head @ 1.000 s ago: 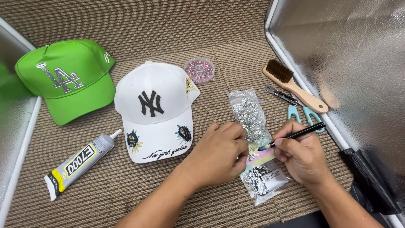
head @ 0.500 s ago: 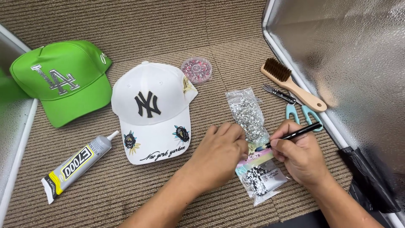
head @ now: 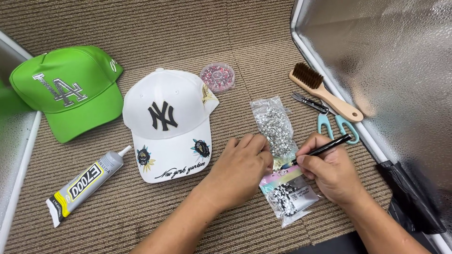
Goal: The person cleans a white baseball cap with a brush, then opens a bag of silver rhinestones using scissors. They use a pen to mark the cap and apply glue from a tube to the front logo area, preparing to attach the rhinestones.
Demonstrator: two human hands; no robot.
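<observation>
A clear plastic bag of silver rhinestones lies on the brown ribbed carpet, near the middle of the view, with a second small packet of dark stones just below it and overlapping a pastel card. The left hand rests palm down on the lower part of the clear bag, its fingers curled loosely over the plastic, pinning it flat. The right hand grips a slim black pen-like tool between thumb and closed fingers, the tip pointing at the bag where the two hands meet.

The step in hand seems to be opening or picking into the bag. The next move would likely call for a steady hold by the left hand while the tip works at the plastic, gently, so stones do not spill.

To the left lies a white cap with a black emblem, then a green cap and a grey tube of glue. A round pot of pink beads sits above. To the right, well apart, lie a wooden brush, teal snips and tweezers. Nothing blocks the hands.
</observation>
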